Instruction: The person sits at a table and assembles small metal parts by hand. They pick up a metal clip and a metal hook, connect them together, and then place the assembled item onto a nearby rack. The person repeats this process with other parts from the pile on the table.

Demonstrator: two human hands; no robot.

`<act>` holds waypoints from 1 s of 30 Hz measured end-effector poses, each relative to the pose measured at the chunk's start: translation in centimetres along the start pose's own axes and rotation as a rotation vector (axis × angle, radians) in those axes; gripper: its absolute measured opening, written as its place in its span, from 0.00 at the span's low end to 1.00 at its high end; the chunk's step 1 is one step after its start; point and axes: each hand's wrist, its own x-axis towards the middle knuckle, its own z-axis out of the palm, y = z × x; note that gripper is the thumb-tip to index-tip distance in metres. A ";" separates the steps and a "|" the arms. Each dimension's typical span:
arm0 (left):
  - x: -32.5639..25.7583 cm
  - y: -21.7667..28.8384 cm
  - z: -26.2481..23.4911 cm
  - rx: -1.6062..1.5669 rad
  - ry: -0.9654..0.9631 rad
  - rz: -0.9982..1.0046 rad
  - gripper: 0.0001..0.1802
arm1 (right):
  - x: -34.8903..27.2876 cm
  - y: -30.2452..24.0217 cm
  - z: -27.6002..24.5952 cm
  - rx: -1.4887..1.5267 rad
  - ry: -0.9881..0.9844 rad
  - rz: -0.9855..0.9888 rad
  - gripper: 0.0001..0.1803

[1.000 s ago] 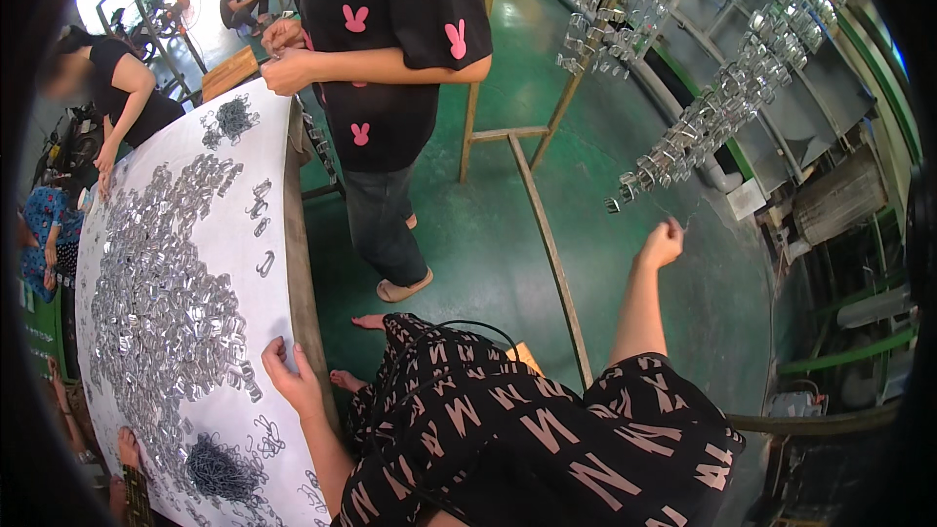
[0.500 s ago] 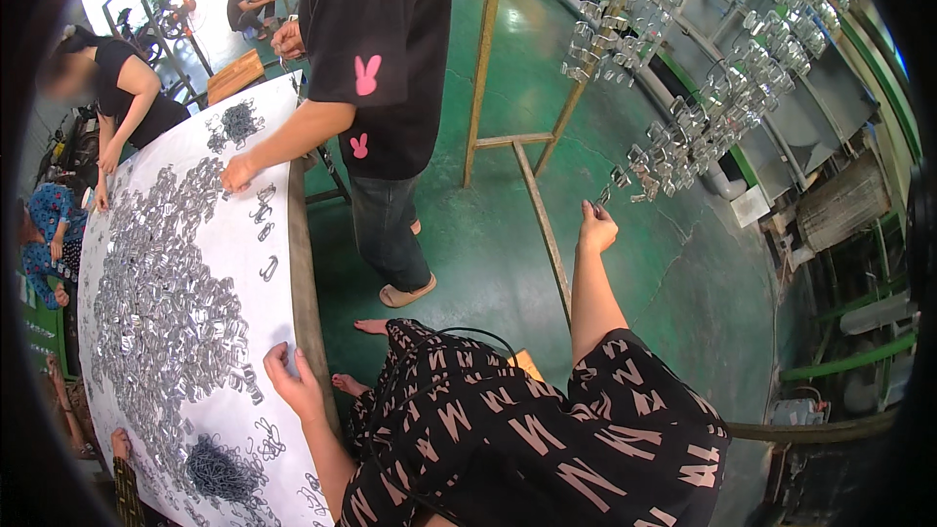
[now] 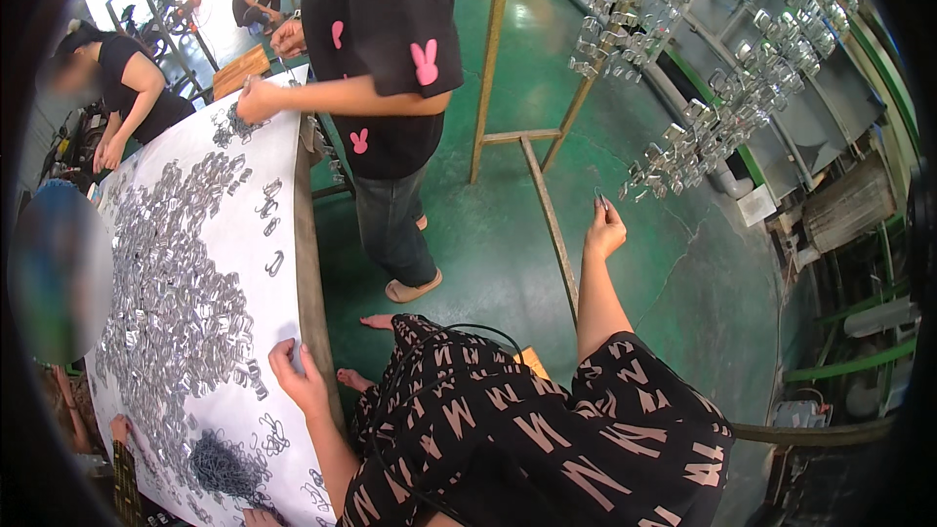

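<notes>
My right hand (image 3: 604, 234) is raised over the floor, its fingers pinched on a small wire hook (image 3: 599, 197) that sticks up from the fingertips. Just beyond it hangs a long string of shiny bent metal clips (image 3: 698, 132), apart from the hook. My left hand (image 3: 299, 379) is at the near edge of the white-topped table (image 3: 283, 307), fingers loosely curled and thumb apart, with nothing visible in it. Beside it spreads a wide heap of metal clips (image 3: 185, 303). A dark pile of wire hooks (image 3: 226, 464) lies closer to me, with loose hooks (image 3: 275, 435) around it.
A co-worker in a black shirt (image 3: 376, 29) stands at the table, one hand over a second hook pile (image 3: 232, 125). Other people sit around the table's far side. A metal frame (image 3: 532, 161) stands on the green floor (image 3: 468, 263). A cable (image 3: 478, 332) crosses my lap.
My right hand has come slightly away from the hanging clips, with the hook now pointing up. The co-worker's hand has moved from the clip heap to the far hook pile.
</notes>
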 end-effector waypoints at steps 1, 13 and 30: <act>0.1 0.1 0.1 0.000 0.000 0.003 0.09 | -0.1 0.2 -0.1 0.000 -0.008 -0.032 0.13; 0.6 6.5 0.4 -0.139 -0.114 0.024 0.06 | -20.2 -9.3 0.9 0.302 -1.178 -0.049 0.09; -8.0 6.2 -6.5 -0.433 0.058 -0.390 0.05 | -34.8 -22.2 3.5 0.431 -2.515 -0.648 0.13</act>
